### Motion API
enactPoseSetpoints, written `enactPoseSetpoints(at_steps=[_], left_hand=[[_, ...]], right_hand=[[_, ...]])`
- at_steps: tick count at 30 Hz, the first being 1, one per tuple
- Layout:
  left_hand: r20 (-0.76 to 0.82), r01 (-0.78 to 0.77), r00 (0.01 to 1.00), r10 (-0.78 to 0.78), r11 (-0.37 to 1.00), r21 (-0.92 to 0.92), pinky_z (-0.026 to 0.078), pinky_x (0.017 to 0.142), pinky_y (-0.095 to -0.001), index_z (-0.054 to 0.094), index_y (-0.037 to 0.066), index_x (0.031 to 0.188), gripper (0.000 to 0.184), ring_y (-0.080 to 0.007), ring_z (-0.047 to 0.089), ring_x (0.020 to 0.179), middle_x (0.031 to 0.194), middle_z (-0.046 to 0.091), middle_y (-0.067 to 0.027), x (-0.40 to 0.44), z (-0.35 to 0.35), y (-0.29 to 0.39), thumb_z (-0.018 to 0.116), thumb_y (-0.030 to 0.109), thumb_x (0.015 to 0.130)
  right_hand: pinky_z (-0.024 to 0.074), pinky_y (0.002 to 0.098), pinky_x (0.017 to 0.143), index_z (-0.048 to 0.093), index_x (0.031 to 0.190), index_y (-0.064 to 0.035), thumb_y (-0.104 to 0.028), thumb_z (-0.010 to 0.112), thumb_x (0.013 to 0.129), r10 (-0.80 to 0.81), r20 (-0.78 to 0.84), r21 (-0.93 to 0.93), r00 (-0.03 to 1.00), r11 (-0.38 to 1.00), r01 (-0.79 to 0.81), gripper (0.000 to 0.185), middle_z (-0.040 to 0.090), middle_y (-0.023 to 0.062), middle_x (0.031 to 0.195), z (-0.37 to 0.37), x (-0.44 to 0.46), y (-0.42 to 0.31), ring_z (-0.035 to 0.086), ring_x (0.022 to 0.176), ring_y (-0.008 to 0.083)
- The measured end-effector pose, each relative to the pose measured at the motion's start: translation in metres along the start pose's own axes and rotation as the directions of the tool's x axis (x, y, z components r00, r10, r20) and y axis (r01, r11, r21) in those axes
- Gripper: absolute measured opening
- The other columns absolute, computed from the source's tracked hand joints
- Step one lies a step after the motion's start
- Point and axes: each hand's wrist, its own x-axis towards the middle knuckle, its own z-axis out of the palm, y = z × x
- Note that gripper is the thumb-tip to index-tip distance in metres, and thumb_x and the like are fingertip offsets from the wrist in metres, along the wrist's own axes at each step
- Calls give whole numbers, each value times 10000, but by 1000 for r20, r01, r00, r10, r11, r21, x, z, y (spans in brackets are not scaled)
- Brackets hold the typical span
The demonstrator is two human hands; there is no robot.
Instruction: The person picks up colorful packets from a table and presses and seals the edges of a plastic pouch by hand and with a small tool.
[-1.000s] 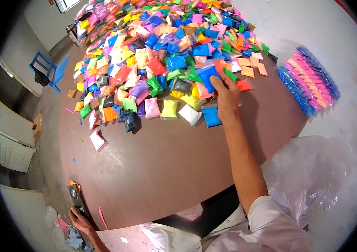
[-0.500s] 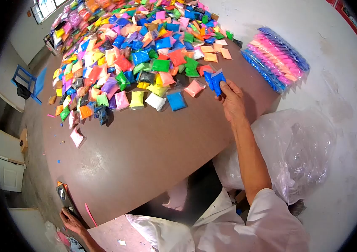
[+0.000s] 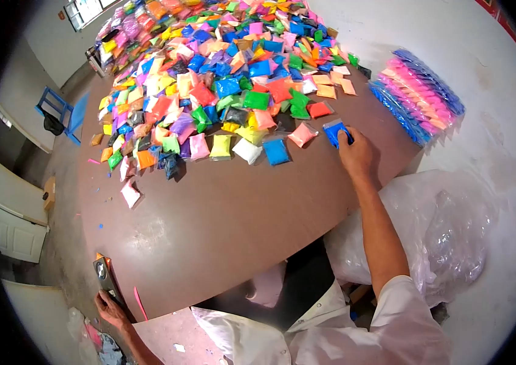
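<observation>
My right hand (image 3: 356, 151) is closed on a small blue packet (image 3: 335, 132) at its near edge, low over the table's right side. Just left of that packet lies a coral packet (image 3: 302, 134), beside a blue one (image 3: 276, 152) and a white one (image 3: 246, 151) along the front of a large heap of colored packets (image 3: 227, 85). At the table's lower left edge, my left hand (image 3: 111, 309) has its fingers bent against the side of a long dark device (image 3: 106, 278) with a round silver mark. Part of its grip is hidden.
Bundled rows of pink and blue packets (image 3: 419, 91) lie on the right. A big clear plastic bag (image 3: 428, 231) bulges beside my right arm. A pink strip (image 3: 140, 303) sits near the brown table's (image 3: 227, 225) front edge. A blue chair (image 3: 66, 115) stands on the left.
My right hand has lowered and turned; the blue packet, upright and folded before, now lies flatter near the table surface. My left hand stays by the dark device. The view has shifted slightly.
</observation>
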Motion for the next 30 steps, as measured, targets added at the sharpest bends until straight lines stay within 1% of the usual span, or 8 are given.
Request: enactPoseSetpoints(at_steps=[1,8,13,17,20,22,28,30], left_hand=[[4,-1,1000,1,999,-32,424,725,-270,634,-22,1017,412,-113,486,801,879,594,-17,-3,1,8,577,384,1058],[-28,-5,1000,6,999,37,469,786,-312,648,-47,1078,424,-178,544,827,914,636,-75,-5,-1,7,575,370,1060],[-11,-5,1000,6,999,32,456,787,-297,648,-43,1078,421,-157,535,845,915,621,-57,-6,-2,17,573,371,1062],[-7,35,999,-34,998,50,455,787,-293,650,-42,1072,428,-152,533,845,916,624,-59,-7,-1,21,574,378,1060],[-21,54,998,-54,998,16,463,789,-295,654,-43,1074,438,-154,550,850,925,642,-61,-7,0,16,575,387,1060],[-39,32,999,-33,999,-15,472,792,-293,658,-45,1077,449,-150,568,860,938,661,-58,-8,2,21,567,395,1065],[-59,15,998,-17,1000,-26,475,793,-292,661,-50,1077,464,-139,572,871,951,666,-57,-7,1,19,533,396,1083],[-55,48,997,-50,998,-28,475,801,-295,661,-50,1080,461,-142,570,879,960,664,-62,-9,0,24,532,393,1084]], right_hand=[[542,421,849,750,1144,-133,-416,604,955,9,16,-119,1000,993,-7,371,745,166,1061,-3,0,-8,719,980,348],[545,422,850,761,1124,-150,-440,581,968,53,64,-136,997,990,-44,376,756,145,1032,-2,3,-21,719,977,333],[539,384,860,731,1159,-83,-327,652,946,2,-262,29,965,1000,6,333,715,120,1099,10,4,-13,695,1011,271],[537,381,861,723,1151,-74,-258,670,938,-135,-315,152,939,970,191,287,686,121,1099,20,6,-29,674,1006,272],[541,388,847,732,1101,-67,-213,676,925,-325,-159,56,932,940,337,236,694,113,1042,17,-2,-91,675,971,276],[542,394,800,740,1043,-72,-191,701,902,-559,-87,232,825,794,562,189,703,103,1006,48,9,-107,674,959,283],[498,442,852,739,995,-92,-201,763,822,-790,77,189,608,611,769,205,708,84,1005,127,-1,-191,655,977,280],[450,483,898,708,1140,-130,-235,764,815,-795,188,69,577,596,800,346,698,80,997,147,-3,-211,635,1018,288]])
